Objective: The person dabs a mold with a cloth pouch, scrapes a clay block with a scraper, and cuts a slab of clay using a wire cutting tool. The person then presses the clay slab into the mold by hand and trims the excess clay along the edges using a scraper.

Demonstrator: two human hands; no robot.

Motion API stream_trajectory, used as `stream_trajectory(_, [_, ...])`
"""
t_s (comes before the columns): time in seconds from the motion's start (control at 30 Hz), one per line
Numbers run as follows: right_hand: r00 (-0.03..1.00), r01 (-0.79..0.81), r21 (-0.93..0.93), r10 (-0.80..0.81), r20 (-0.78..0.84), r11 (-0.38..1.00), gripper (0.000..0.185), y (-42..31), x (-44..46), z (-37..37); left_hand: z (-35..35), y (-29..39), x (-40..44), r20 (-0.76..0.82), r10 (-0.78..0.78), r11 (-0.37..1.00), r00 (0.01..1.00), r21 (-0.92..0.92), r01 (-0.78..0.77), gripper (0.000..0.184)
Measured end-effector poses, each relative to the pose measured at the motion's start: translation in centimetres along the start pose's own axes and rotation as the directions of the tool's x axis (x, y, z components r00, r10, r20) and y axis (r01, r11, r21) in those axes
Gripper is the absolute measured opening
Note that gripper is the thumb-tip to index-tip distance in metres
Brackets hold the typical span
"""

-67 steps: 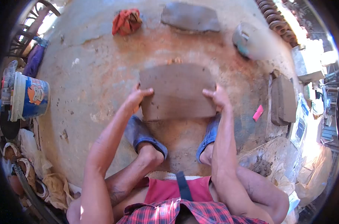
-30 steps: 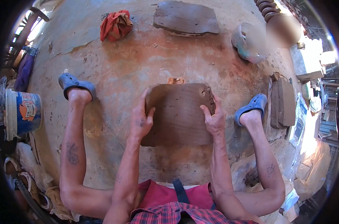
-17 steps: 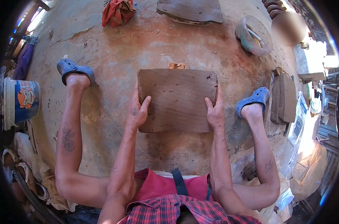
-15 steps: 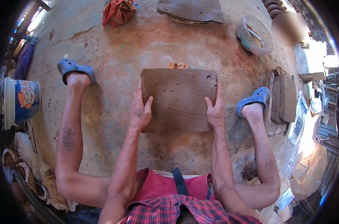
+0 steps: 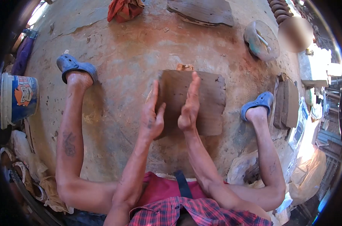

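A rectangular dark brown slab of wet clay [image 5: 210,101] lies between my legs. My left hand [image 5: 153,115] is along its left edge, fingers stretched out and thumb apart; whether the palm touches the edge I cannot tell. My right hand [image 5: 190,103] is over the middle of the slab, turned edge-on with its fingers straight, holding nothing. Just beyond the slab's far edge is a small orange-brown lump [image 5: 185,67].
A larger clay slab [image 5: 201,13] lies farther out, near a red cloth [image 5: 125,10]. At the right are a bowl holding a stick [image 5: 254,41] and stacked clay slabs [image 5: 288,101]. A bucket [image 5: 22,98] stands left. My feet wear blue clogs [image 5: 258,104].
My right hand has left the slab's right edge and moved left over its middle. My left hand stays at the left edge, with its fingers straight. The view has shifted slightly.
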State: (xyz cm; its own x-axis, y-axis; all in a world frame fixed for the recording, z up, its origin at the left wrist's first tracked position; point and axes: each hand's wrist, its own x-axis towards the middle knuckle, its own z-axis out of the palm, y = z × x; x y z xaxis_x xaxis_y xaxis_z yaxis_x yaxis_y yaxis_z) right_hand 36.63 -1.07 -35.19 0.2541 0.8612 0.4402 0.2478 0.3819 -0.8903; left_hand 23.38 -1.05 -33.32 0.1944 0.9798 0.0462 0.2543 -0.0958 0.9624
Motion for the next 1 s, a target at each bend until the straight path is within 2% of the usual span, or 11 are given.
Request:
stream_trajectory(0.07, [0.998, -0.031, 0.103, 0.036, -0.048, 0.994, 0.095, 0.1, -0.5, 0.3, 0.3, -0.5, -0.5, -0.018, -0.003, 1.0, 1.0, 0.024, 0.003, 0.077])
stream_trajectory(0.2, [0.987, -0.086, -0.162, 0.106, 0.121, 0.983, 0.101, 1.5, 0.8, -0.7, 0.0, 0.2, -0.3, 0.064, -0.059, 0.997, 0.996, -0.053, 0.062, 0.074])
stream_trajectory(0.27, [0.996, -0.09, 0.198, 0.085, 0.034, 0.976, 0.103, 1.4, 0.7, -0.1, 0.1, -0.5, 0.2, 0.043, -0.055, 0.998, 0.998, -0.039, 0.057, 0.074])
stream_trajectory(0.33, [0.999, -0.033, 0.241, 0.026, 0.03, 0.97, 0.102, 2.1, 0.7, -0.4, 0.2, -0.1, 0.0, 0.046, -0.068, 0.996, 0.997, -0.059, 0.071, 0.075])
stream_trajectory(0.47, [0.983, 0.135, -0.132, -0.115, 0.146, 0.982, 0.091, 3.4, 1.9, -0.2, 0.0, -0.6, 0.5, 0.02, -0.018, 0.999, 1.0, 0.028, 0.017, 0.076])
stream_trajectory(0.53, [0.997, 0.053, 0.243, -0.035, -0.076, 0.969, 0.085, 1.5, 2.3, 1.3, 0.0, -0.6, 0.3, 0.041, -0.101, 0.994, 0.994, -0.028, 0.102, 0.077])
stream_trajectory(0.6, [0.996, 0.002, -0.044, 0.001, 0.088, 0.999, 0.085, 4.5, 0.8, -0.7, 0.0, -1.1, -0.5, 0.038, -0.082, 0.997, 0.996, -0.002, 0.082, 0.078])
stream_trajectory(0.7, [0.989, 0.024, 0.018, -0.026, 0.143, 1.0, 0.085, 7.0, 2.8, -0.5, 0.3, -2.2, 0.2, -0.007, 0.022, 0.997, 1.0, 0.076, -0.021, 0.079])
stream_trajectory(0.8, [0.999, 0.026, 0.23, -0.035, 0.035, 0.973, 0.074, 3.0, 5.7, 0.3, 0.5, -2.5, 0.5, -0.032, 0.028, 0.983, 0.999, 0.182, -0.022, 0.08])
stream_trajectory(0.87, [0.965, 0.225, -0.127, -0.203, 0.165, 0.966, 0.086, 6.2, 6.4, -0.3, 0.6, -1.8, 0.4, -0.03, 0.063, 0.973, 0.998, 0.225, -0.055, 0.081])
stream_trajectory(1.0, [0.997, -0.076, 0.261, 0.072, 0.024, 0.962, 0.076, 6.2, 6.5, 1.3, 0.3, -2.0, 0.6, -0.026, 0.025, 0.977, 0.999, 0.212, -0.019, 0.08])
